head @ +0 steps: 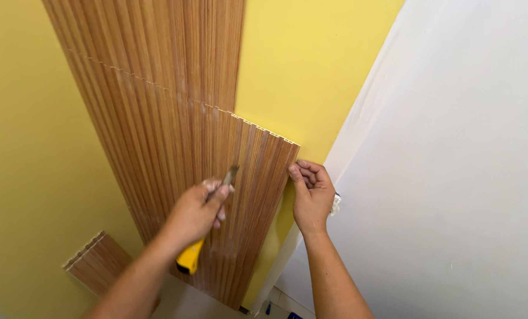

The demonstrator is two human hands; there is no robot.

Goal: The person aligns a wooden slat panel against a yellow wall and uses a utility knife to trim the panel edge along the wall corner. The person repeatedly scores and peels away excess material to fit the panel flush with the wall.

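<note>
left hand: my fingers are wrapped tight round a knife tool with a yellow handle and grey blade. Handle end sticks out below my fist, blade tip pokes up past my thumb.

blade: tip rests on the brown ribbed wood-look wall panel, abt mid-way across, near its lower right part.

right hand: my fingers are curled and pressed together, pinching the panel's right edge just under its top right corner. Thumb lies along the edge.

panel: flat vs the yellow wall, tilted in my view. Top edge is jagged w/ small teeth.

2nd panel: a longer brown ribbed strip sits above, touching the 1st one.

offcut: small brown ribbed piece low on the left, apart from the big panel.

white wall: on the right, meets the yellow one at the corner by my right hand.
</note>
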